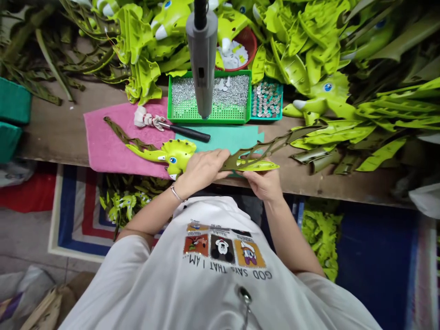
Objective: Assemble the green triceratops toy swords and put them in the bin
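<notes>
A yellow-green plastic winged toy creature, with a blue eye, long beak and frilled head, lies along the front of the bench. One dark olive wing stretches to the right and another olive piece reaches to the left. My left hand is wrapped over the body behind the head, palm down. With thumb and fingers, my right hand grips the yellow-green tail end from below; some of its fingers are hidden behind the wing. Beyond my hands lies a black-handled tool, its metal shaft reaching a white cloth bundle.
A grey powered screwdriver hangs over the bench. Behind it are a green tray of small screws, a teal tray of round metal pieces and a red bowl. Piles of yellow-green parts surround these. A pink cloth lies left.
</notes>
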A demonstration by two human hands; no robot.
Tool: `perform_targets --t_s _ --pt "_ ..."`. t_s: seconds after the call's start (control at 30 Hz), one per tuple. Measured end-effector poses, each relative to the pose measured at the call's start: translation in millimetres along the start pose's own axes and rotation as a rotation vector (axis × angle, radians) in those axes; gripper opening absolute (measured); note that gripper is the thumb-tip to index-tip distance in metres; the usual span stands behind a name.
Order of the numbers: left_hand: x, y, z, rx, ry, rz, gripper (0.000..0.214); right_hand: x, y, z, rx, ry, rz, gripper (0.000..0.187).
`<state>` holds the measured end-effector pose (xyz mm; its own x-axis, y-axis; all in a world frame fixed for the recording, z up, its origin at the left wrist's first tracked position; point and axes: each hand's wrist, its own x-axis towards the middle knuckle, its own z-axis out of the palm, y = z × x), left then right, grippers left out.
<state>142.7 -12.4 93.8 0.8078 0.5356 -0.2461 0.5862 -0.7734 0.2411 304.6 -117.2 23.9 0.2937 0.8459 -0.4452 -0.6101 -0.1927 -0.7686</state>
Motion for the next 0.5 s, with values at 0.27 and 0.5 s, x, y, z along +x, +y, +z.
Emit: perform_targets --t_s 0.27,0.5 --pt "-6 1 -4.4 -0.017 -0.036 -0.002 0.051 16 -2 -3 0.028 -0.066 0.032 0.057" --pt "-6 1 -5.1 -0.035 -0.04 0.0 0.051 23 -10 -9 -0.085 -0.101 -0.005 0.056"
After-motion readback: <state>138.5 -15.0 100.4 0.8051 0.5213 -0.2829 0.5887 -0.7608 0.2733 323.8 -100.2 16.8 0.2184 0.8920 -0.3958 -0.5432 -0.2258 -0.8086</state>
